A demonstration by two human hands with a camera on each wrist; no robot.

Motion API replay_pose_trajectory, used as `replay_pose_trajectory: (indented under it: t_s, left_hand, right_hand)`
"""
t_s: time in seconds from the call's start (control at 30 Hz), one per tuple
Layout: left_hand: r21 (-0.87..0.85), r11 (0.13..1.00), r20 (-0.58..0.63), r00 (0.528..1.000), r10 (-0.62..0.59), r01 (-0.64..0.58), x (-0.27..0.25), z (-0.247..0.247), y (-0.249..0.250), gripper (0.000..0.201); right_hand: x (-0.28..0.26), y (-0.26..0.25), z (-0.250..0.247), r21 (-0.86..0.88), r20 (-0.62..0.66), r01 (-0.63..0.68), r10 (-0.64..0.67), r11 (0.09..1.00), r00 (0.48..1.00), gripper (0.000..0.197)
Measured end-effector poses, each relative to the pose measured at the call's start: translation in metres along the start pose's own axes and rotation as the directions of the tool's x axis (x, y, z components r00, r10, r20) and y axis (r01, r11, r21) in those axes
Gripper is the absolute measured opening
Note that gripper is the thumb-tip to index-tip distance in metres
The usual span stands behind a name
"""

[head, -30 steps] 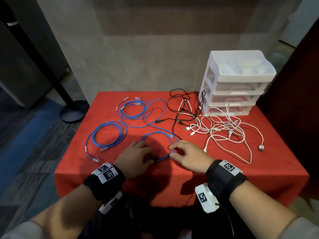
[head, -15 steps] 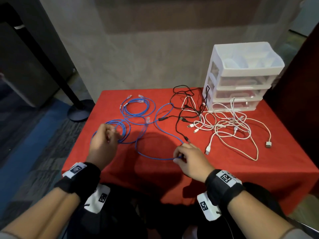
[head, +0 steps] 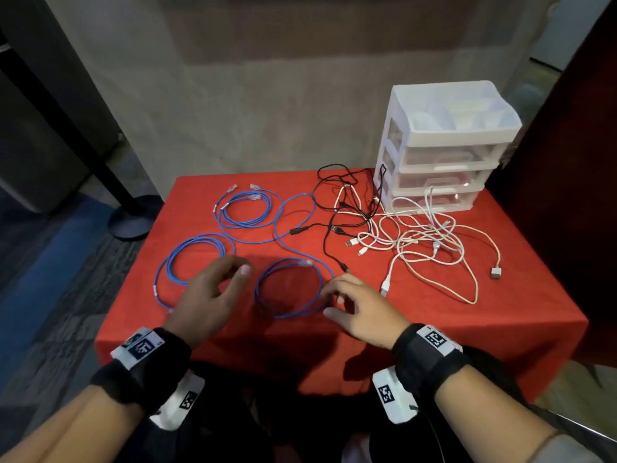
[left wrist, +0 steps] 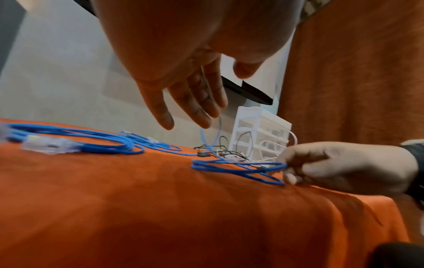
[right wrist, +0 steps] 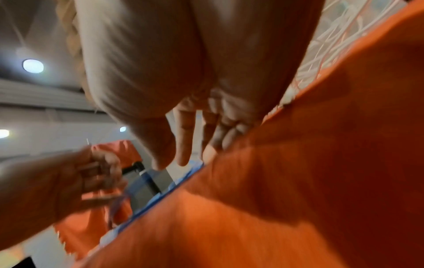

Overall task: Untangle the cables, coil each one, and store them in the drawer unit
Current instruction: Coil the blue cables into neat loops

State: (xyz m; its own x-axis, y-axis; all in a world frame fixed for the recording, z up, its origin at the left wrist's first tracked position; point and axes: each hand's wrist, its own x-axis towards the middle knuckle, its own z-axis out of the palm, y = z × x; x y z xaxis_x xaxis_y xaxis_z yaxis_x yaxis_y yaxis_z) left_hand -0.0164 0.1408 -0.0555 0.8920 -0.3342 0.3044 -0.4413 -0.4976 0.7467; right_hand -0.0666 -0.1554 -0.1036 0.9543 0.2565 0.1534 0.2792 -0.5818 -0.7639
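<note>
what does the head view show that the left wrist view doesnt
Only the head view shows the whole red table, the full white cable tangle, the black cables, three separate blue coils, and both wristbands.

Only the left wrist view shows, from low and side on, the right hand pinching the near blue coil at its edge, the left hand hanging open above the cloth, and a clear plug close up.

Both show the drawer unit, both hands, and blue cables lying on the red cloth.
</note>
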Motion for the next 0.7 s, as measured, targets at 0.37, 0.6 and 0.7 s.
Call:
replay_pose_trajectory:
  t_s: [0.37, 0.6, 0.7]
  left_hand:
    - [0.388, 0.89, 0.362, 0.928, 0.092, -0.24, -0.009, 0.055, -0.017, 0.028]
    - [0.16, 0.976, 0.142, 0.982, 0.128, -0.151, -0.011, 0.054, 0.005, 0.017]
    - [0.056, 0.996, 0.001, 0.998, 0.07, -0.07, -0.016, 0.056, 0.017, 0.017]
  right_hand:
    - [-0.033, 0.012, -0.096, 0.081, -0.378, -0.214, 0.228, 0.974, 0.897, 0.011]
    - [-0.036, 0.014, -0.097, 0.086, -0.395, -0.258, 0.271, 0.962, 0.878, 0.014]
    - [-0.026, -0.007, -0.06, 0.172, -0.248, -0.203, 0.241, 0.964, 0.938, 0.01]
